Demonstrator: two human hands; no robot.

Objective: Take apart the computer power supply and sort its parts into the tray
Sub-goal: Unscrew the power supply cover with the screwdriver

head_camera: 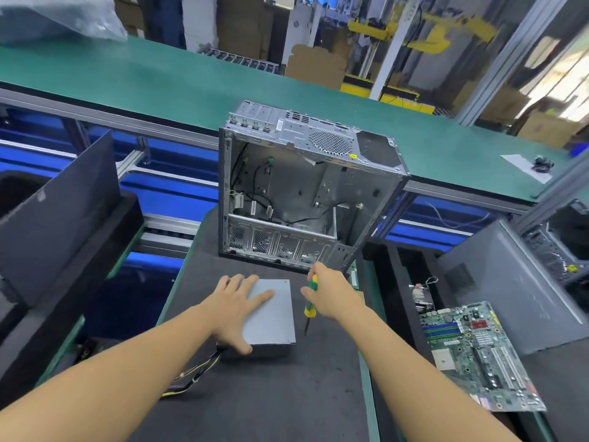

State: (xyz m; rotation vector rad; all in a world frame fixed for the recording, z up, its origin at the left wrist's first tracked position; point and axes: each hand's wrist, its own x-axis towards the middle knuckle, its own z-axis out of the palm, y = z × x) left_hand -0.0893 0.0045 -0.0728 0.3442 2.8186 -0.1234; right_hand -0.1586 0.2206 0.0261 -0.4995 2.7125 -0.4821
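Observation:
The grey metal power supply (274, 317) lies flat on the dark work mat (264, 390), just in front of me. My left hand (237, 309) rests on its top with fingers spread and straight. A bundle of yellow and black cables (194, 374) trails from its near left corner. My right hand (330, 293) grips a green and yellow screwdriver (309, 303) just right of the power supply, tip pointing down at the mat.
An empty open computer case (302, 193) stands upright behind the power supply. A green motherboard (478, 352) lies at the right, with a grey case panel (510, 282) behind it. Dark panels (57, 212) lean at the left. A green conveyor (191, 81) runs across the back.

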